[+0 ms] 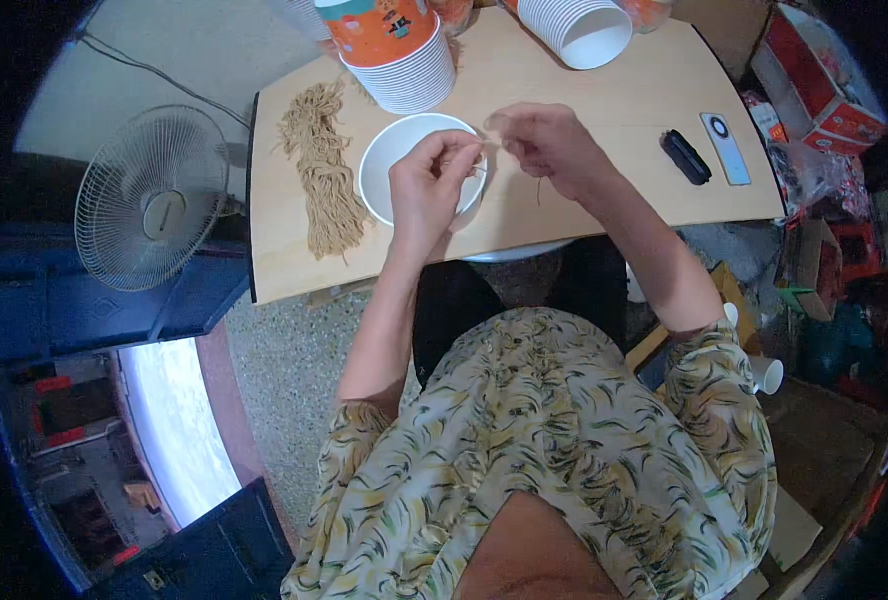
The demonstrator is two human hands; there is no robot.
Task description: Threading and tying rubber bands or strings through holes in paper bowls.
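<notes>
My left hand [432, 182] is over the right part of a white paper bowl [382, 190], its thumb and fingertips pinched together on a thin strand of cord. Just right of the bowl, my right hand [554, 148] is raised with its fingers closed on the strand. A short brown end hangs down below the right hand. The fingertips of both hands are close together but apart. Left of the bowl lies a long, loose bundle of tan twisted cords [329, 185]. How the strand runs between the fingers is too small to make out.
Behind the bowl stands a stack of paper tubs [404, 75] with an orange print; another white stack [594, 35] lies on its side. A black case [686, 157] and a phone [726, 148] lie at the table's right. A fan [152, 200] stands left; boxes [824, 85] are at right.
</notes>
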